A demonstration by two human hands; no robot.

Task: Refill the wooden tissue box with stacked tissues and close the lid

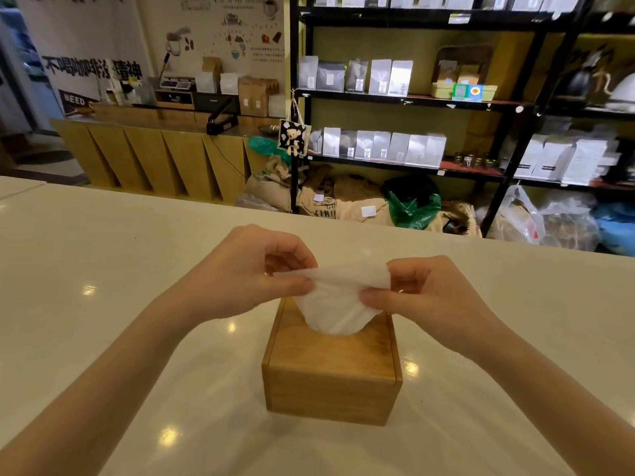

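A wooden tissue box point(331, 376) stands on the white table point(103, 304), its lid lying flat on top. A white tissue point(335, 304) rises out of the opening in the lid and spreads upward. My left hand point(254, 273) pinches the tissue's upper left edge between thumb and fingers. My right hand point(422, 297) pinches the upper right edge. Both hands hover just above the far half of the box, pulling the tissue wide between them. The stack inside the box is hidden.
The glossy white table runs wide on all sides of the box. Beyond its far edge stand black shelves point(412, 97) with pouches, burlap sacks point(330, 201) on the floor, and a wooden counter point(154, 152) at the left.
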